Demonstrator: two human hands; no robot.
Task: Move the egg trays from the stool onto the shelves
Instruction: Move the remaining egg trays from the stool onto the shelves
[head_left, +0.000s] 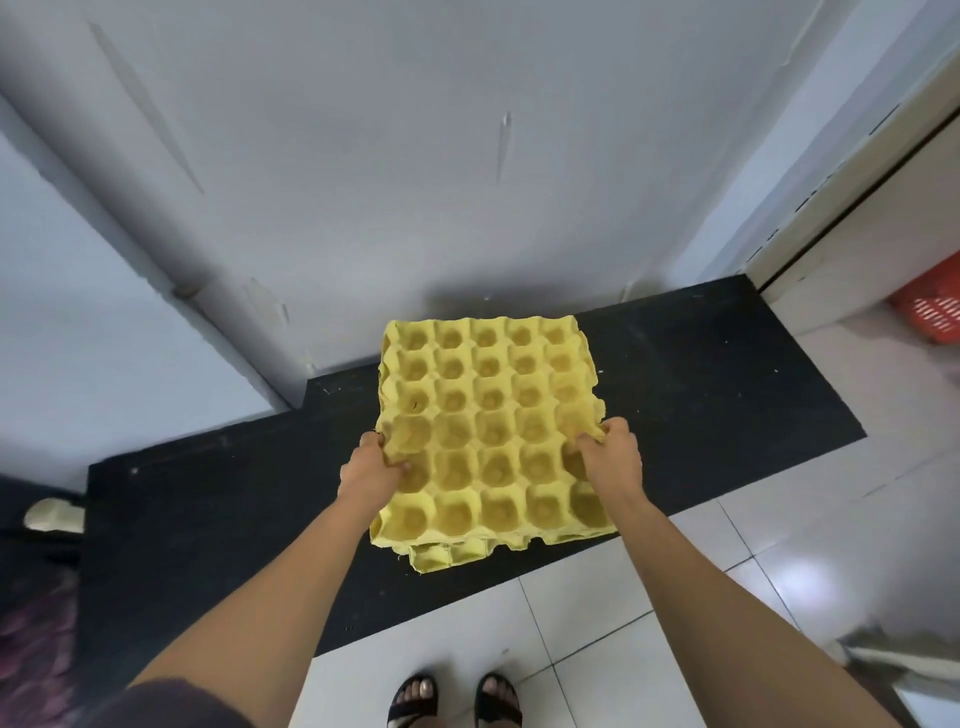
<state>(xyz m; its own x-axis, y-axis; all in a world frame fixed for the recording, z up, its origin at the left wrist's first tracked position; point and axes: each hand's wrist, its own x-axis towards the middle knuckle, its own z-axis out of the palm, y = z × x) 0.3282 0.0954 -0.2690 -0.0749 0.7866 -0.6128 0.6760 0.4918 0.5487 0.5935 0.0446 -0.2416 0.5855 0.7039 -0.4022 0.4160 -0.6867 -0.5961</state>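
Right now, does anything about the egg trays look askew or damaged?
Yes. A lower tray juts out past the top tray's near edge, so the stack is not squared. The top tray's side edges look ragged by the left hand and right hand, which grip it.

A: What are the hands on?
B: The left hand (371, 470) grips the left edge of a yellow moulded-pulp egg tray (488, 431). The right hand (613, 452) pinches its right edge. Its cups face up.
A: Anything underneath?
B: A second yellow tray (447, 553) shows below the near edge, over a black speckled strip (701, 389) at the foot of the pale wall (415, 156).
A: And around?
B: White floor tiles (675, 597), feet in black sandals (413, 699), and a red slotted plastic basket (930, 306) far right.
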